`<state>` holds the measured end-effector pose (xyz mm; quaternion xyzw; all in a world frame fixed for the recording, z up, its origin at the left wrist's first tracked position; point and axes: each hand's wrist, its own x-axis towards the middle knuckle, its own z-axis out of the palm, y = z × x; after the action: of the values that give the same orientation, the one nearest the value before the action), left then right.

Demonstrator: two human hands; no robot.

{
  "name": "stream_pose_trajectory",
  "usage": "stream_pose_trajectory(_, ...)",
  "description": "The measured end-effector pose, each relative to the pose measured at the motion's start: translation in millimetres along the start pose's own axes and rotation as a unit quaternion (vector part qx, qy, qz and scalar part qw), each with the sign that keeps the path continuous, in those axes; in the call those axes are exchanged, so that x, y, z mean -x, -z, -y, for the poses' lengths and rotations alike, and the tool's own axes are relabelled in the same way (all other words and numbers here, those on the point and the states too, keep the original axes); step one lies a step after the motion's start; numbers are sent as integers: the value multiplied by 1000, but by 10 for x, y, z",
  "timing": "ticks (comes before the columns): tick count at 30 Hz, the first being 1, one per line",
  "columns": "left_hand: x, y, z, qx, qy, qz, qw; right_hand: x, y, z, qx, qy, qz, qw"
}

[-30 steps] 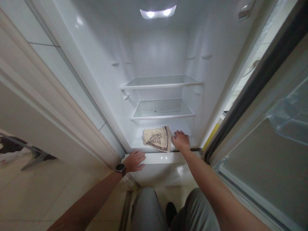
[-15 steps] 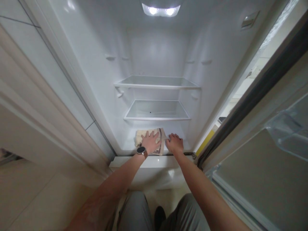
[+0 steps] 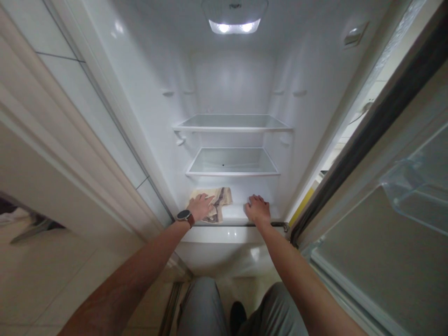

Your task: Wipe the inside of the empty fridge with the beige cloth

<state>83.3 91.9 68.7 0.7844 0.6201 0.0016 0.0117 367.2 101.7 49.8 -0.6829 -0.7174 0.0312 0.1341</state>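
A beige cloth (image 3: 221, 200) with dark stripes lies crumpled on the white fridge floor (image 3: 238, 212), at its left part. Pressed flat over the cloth is my left hand (image 3: 200, 206), fingers spread and a watch (image 3: 185, 215) on the wrist. My right hand (image 3: 257, 208) leans on the floor of the fridge, right of the cloth and apart from it. Its fingers are slightly bent, with nothing seen in them.
Two glass shelves, an upper shelf (image 3: 234, 122) and a lower shelf (image 3: 234, 161), sit above my hands. A lamp (image 3: 235, 27) glows at the top. The fridge door (image 3: 378, 261) with a clear bin (image 3: 416, 191) stands open on the right. A white front panel (image 3: 227, 254) is below.
My left hand has slid left with the cloth, which has become more bunched and folded. My right hand stays on the fridge floor. The view has shifted slightly.
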Motion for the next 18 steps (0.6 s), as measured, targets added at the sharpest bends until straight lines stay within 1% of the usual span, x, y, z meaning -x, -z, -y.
stream_pose_trajectory(3,6,62,28,6,16,65,998,-11,10,8,15,1,-5,1000)
stream_pose_trajectory(6,-11,63,-31,31,45,106,993,-45,19,15,39,10,6,999)
stream_pose_trajectory(9,-63,34,-74,64,69,113,989,-85,17,9,41,23,24,999)
stream_pose_trajectory(13,-240,13,-33,91,82,118,985,-115,2,-10,25,8,56,998)
stream_pose_trajectory(18,-546,8,39,89,102,124,983,-111,-13,-16,23,15,46,999)
